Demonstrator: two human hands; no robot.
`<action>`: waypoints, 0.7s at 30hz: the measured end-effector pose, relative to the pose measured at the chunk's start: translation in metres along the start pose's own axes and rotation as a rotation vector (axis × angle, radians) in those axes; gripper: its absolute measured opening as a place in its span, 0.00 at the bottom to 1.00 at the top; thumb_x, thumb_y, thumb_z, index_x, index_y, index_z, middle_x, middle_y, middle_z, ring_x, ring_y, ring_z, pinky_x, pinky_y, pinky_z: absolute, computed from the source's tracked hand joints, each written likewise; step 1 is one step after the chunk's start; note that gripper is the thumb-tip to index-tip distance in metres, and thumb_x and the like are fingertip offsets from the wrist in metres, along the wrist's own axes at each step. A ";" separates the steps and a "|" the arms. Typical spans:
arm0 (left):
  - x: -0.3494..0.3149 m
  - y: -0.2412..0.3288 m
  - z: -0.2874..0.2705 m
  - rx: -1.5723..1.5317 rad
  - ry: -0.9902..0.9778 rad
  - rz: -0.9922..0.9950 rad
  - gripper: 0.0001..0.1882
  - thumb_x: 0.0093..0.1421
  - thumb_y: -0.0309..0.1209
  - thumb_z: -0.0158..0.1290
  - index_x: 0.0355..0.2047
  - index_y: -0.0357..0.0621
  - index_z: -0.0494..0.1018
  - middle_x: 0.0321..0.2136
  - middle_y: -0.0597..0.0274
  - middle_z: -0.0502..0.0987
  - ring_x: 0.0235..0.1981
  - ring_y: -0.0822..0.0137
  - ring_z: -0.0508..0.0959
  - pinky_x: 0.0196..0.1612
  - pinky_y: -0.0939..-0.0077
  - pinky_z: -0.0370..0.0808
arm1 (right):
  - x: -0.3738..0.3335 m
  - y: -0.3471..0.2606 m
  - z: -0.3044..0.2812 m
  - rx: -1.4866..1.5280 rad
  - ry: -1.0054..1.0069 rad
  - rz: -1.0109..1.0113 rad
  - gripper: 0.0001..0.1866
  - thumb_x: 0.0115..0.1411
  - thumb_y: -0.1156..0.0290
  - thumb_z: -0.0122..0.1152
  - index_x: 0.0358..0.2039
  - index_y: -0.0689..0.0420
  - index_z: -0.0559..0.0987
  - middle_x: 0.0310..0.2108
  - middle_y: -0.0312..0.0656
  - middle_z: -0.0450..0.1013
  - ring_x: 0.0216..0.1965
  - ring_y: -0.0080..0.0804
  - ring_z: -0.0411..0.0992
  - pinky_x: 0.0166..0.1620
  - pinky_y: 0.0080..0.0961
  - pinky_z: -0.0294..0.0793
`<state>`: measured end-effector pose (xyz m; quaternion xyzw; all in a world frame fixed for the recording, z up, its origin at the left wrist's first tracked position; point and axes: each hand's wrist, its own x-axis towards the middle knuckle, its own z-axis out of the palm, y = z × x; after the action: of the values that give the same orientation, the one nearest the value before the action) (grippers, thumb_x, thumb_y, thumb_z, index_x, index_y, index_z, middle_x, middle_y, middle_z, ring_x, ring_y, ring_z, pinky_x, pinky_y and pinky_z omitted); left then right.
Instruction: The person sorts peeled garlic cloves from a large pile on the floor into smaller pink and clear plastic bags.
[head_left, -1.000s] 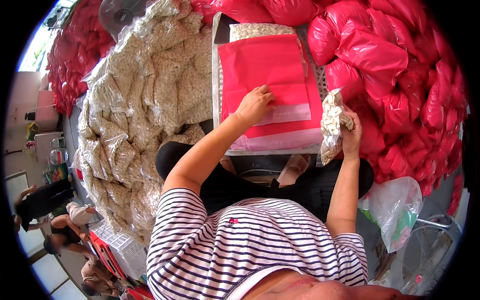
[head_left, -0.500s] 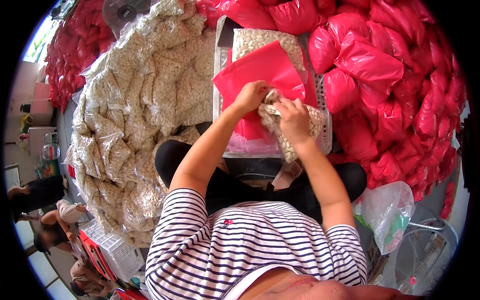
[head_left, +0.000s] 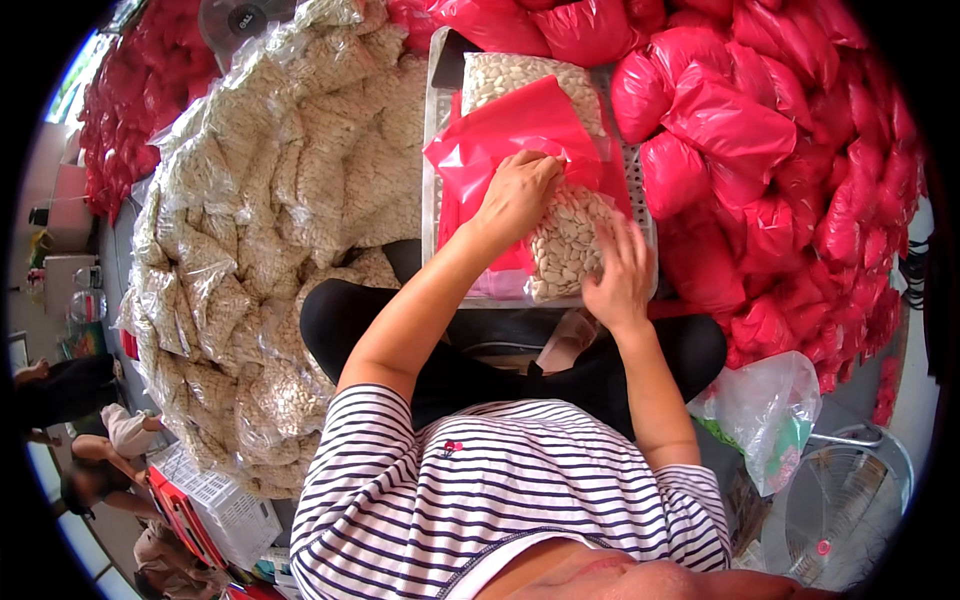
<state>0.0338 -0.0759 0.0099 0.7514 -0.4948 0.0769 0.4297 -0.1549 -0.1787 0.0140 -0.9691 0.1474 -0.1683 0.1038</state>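
A clear bag of pale flat seeds (head_left: 567,248), perhaps pumpkin seeds, lies over the near right part of a stack of red plastic bags (head_left: 500,130). My left hand (head_left: 522,190) has its fingers curled closed at the top end of that seed bag. Fingers slightly blurred and apart, my right hand (head_left: 618,278) is open against the bag's right side. Another clear seed bag (head_left: 525,80) lies at the far end of the stack. Beneath them is a pale crate (head_left: 433,200) with holes in its rim, just beyond my crossed legs.
Clear seed bags (head_left: 270,200) form a large heap on the left. Filled red bags (head_left: 760,180) are piled on the right. A fan (head_left: 840,510) and a clear plastic bag (head_left: 765,420) stand near right. Other people (head_left: 110,450) are at the far left edge.
The seed bag has gone from bunched and tilted in both hands to lying flat. My right hand has let go of its gathered part and opened, moving down and right.
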 end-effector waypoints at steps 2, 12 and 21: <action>-0.002 -0.001 0.008 -0.063 -0.011 0.018 0.07 0.56 0.25 0.52 0.36 0.38 0.73 0.33 0.53 0.77 0.39 0.52 0.76 0.45 0.61 0.70 | -0.009 0.010 0.003 0.027 -0.024 0.058 0.30 0.43 0.77 0.59 0.52 0.52 0.72 0.58 0.49 0.62 0.59 0.53 0.58 0.60 0.42 0.59; -0.031 0.035 0.006 0.011 -0.158 0.073 0.11 0.55 0.27 0.55 0.39 0.42 0.74 0.39 0.56 0.77 0.49 0.52 0.72 0.55 0.56 0.65 | 0.048 0.012 0.030 0.279 0.044 0.452 0.40 0.43 0.66 0.69 0.56 0.59 0.61 0.52 0.56 0.62 0.51 0.55 0.65 0.49 0.42 0.70; -0.096 0.036 -0.015 0.306 0.067 -0.715 0.45 0.44 0.40 0.68 0.56 0.30 0.58 0.51 0.37 0.65 0.56 0.44 0.64 0.58 0.56 0.62 | 0.097 0.033 0.064 0.359 -0.148 -0.046 0.33 0.48 0.74 0.57 0.57 0.56 0.63 0.50 0.52 0.68 0.53 0.50 0.67 0.54 0.39 0.68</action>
<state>-0.0386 -0.0047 -0.0125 0.9289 -0.1704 0.0197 0.3283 -0.0530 -0.2311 -0.0251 -0.9479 0.0849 -0.1223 0.2817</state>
